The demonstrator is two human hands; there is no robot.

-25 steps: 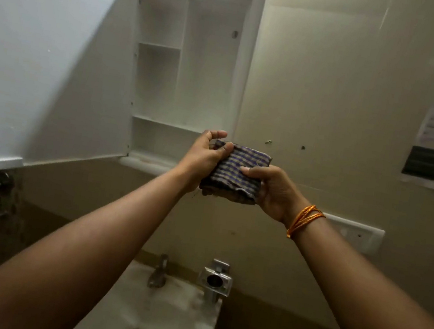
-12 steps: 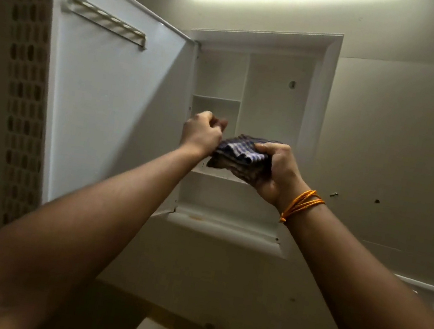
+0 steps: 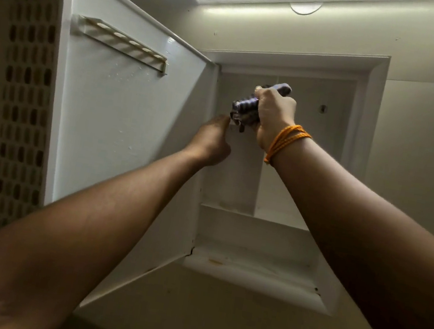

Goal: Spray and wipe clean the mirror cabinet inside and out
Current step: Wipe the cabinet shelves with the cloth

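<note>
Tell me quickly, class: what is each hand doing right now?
Left hand: loosely curled, holding nothing, fingertips near the cloth.
Right hand: closed around the cloth.

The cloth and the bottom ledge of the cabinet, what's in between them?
In the head view, below the checked cloth come an upright white divider and a cross shelf, then the bottom ledge.
</note>
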